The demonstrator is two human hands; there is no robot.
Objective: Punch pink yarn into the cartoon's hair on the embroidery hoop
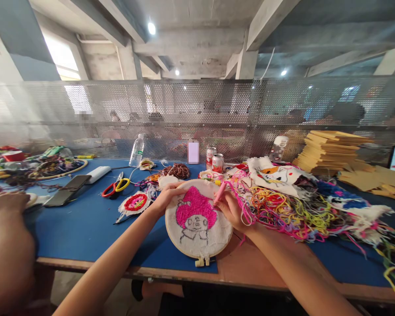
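Observation:
An embroidery hoop (197,252) with white cloth is tilted up toward me above the table edge, its screw clamp at the bottom. On the cloth is a character with a bright pink looped-yarn hood (197,206) and a dark outlined face. My left hand (167,197) grips the hoop's upper left rim, fingers partly behind it. In my right hand (232,208) is a pink punch needle (220,193), held at the hoop's right side. Pink yarn (239,193) trails beside that hand. The needle's tip is too small to make out.
Tangled yarn (276,210) is heaped to the right, near cardboard pieces (329,149). Two cans (217,162) and a bottle (137,151) stand behind. Scissors (116,186), a phone (67,191) and a round stitched patch (134,202) lie left. Another person's arm (8,237) rests far left.

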